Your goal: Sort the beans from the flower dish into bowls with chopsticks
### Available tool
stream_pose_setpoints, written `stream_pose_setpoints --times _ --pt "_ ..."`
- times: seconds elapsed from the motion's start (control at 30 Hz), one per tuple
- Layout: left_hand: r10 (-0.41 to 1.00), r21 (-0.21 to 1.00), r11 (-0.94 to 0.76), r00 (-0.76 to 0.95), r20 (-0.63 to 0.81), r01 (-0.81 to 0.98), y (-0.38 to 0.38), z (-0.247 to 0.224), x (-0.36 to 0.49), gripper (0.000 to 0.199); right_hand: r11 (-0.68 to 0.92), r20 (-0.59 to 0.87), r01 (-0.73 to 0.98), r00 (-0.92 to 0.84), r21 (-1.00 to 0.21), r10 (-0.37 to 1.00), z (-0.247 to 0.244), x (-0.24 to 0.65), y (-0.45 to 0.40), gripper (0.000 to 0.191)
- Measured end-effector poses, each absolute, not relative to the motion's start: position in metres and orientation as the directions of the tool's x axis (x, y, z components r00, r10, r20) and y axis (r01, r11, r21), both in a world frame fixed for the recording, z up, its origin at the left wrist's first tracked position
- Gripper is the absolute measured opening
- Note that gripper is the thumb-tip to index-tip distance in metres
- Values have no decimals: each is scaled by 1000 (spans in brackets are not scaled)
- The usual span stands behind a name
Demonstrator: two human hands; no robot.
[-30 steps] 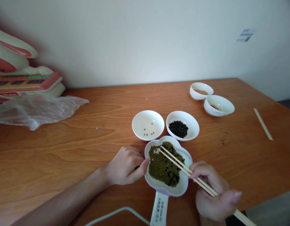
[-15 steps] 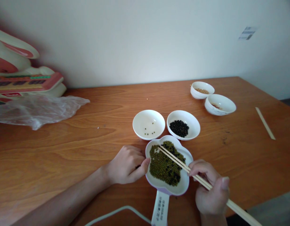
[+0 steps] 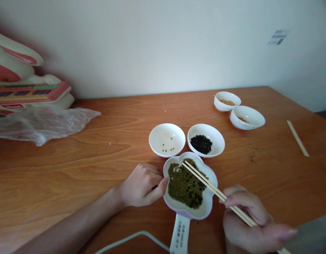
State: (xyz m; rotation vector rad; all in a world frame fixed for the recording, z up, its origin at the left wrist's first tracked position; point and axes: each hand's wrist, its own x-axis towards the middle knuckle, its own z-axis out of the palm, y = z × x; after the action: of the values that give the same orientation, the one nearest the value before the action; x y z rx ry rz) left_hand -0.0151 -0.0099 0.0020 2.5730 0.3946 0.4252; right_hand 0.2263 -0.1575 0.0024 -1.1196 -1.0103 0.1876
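"Where does the table [image 3: 120,123] end?"

"Its far edge runs along the wall [image 3: 152,49]. The right side slants away from the far corner, and the near edge cuts across the lower right, close by my right hand [image 3: 247,217]."

"How much room is there around the dish?"

"Little ahead: the white bowl with a few green beans [image 3: 163,134] and the bowl of black beans [image 3: 218,140] stand side by side just beyond the flower-shaped dish [image 3: 208,201]. Two more bowls [image 3: 254,121] sit farther back to the right, with a pale stick [image 3: 297,139] lying past them. Leftward, a broad stretch of wood reaches the plastic bag [image 3: 46,121] by the rabbit-shaped toy keyboard [image 3: 28,93]. A cord [image 3: 126,239] curves near the dish's labelled handle [image 3: 179,234]."

"And your hands?"

"My left hand [image 3: 144,185] is loosely curled, its thumb on the dish's left rim; I can't tell whether the fingers grip it underneath. My right holds the chopsticks [image 3: 213,188] between thumb and fingers, slanting over the dish's right rim."

"Where are the tips?"

"Near each other, at the far part of the mixed green and dark beans [image 3: 179,190] in the dish. Whether they pinch one, I can't tell."
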Motion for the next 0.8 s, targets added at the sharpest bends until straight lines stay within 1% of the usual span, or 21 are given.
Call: stream_pose_setpoints --times 0.1,0.17,0.3,0.47,0.67,0.73,0.8 --pt "356 510 -836 908 220 204 -10 2 -15 45 518 634 394 626 -759 454 2 229 -156 77" --pt "357 502 -840 908 222 208 -11 2 -15 45 508 658 445 640 -738 396 3 232 -154 79" --pt "357 496 -842 907 221 211 -11 0 -15 44 447 649 490 679 -748 343 6 239 -152 80" --pt "352 499 -841 911 215 207 -11 1 -15 45 451 620 466 726 -761 296 8 240 -146 76" --pt "351 496 -843 911 215 208 -10 2 -15 46 419 568 428 766 -800 301 6 237 -145 76" --pt "352 497 -842 912 212 210 -10 2 -15 46 422 581 433 741 -797 336 6 235 -149 78" --pt "354 497 -842 911 212 211 -11 3 -15 47 434 587 416 696 -799 414 6 232 -153 80"
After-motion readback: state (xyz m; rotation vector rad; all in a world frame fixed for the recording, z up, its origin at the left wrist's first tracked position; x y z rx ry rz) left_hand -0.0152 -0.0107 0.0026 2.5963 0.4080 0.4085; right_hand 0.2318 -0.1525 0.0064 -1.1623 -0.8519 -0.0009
